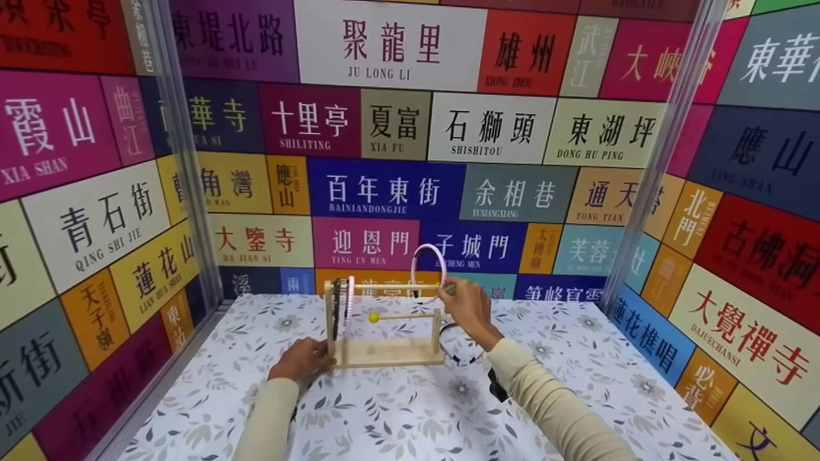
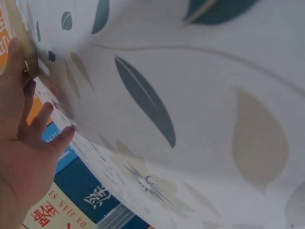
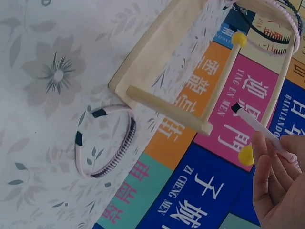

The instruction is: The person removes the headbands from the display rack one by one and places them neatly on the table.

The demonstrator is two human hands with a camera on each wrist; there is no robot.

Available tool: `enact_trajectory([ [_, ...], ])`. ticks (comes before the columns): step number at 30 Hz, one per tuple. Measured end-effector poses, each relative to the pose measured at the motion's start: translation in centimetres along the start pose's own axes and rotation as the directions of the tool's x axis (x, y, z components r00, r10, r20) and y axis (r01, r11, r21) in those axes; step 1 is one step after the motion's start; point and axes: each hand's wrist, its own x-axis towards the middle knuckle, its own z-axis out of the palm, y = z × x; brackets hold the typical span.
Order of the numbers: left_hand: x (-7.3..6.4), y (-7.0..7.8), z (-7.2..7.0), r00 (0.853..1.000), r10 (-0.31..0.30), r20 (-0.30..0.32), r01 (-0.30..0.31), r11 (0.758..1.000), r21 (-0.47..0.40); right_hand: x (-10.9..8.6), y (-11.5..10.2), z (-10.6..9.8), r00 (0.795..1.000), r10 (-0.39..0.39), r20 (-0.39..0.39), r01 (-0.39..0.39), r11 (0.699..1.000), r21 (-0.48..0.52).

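A wooden stand has two rods tipped with yellow balls. My left hand grips the left end of its base; in the left wrist view thumb and finger meet the wood's edge while the other fingers spread loosely. Between the fingertips of my right hand is a pink headband, one dark-tipped end sticking out. It overlaps the upper rod's right end, near that yellow ball. At the upper rod's left end hang a pink headband and a dark headband.
Another headband, pale with a dark braided part, lies on the table right of the stand. The lower rod's yellow ball points left. A leaf-patterned cloth covers the table. Walls of coloured sign panels enclose it behind and at both sides.
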Motion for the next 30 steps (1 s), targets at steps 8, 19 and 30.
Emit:
enact_trajectory([
  [8,-0.1,-0.1,0.2,1.000,0.009,-0.002,-0.009,1.000,0.004,0.2,2.5,-1.8,0.999,0.033,0.001,-0.033,0.999,-0.018],
  [19,1.9,-1.2,0.7,0.998,0.060,-0.005,-0.060,0.996,0.072,-0.1,6.4,-5.2,0.996,0.070,-0.050,-0.071,0.997,-0.034],
  [30,0.9,-0.7,0.4,1.000,0.014,0.011,-0.014,0.999,0.029,-2.5,12.0,-7.1,0.961,0.269,0.065,-0.262,0.960,-0.095],
])
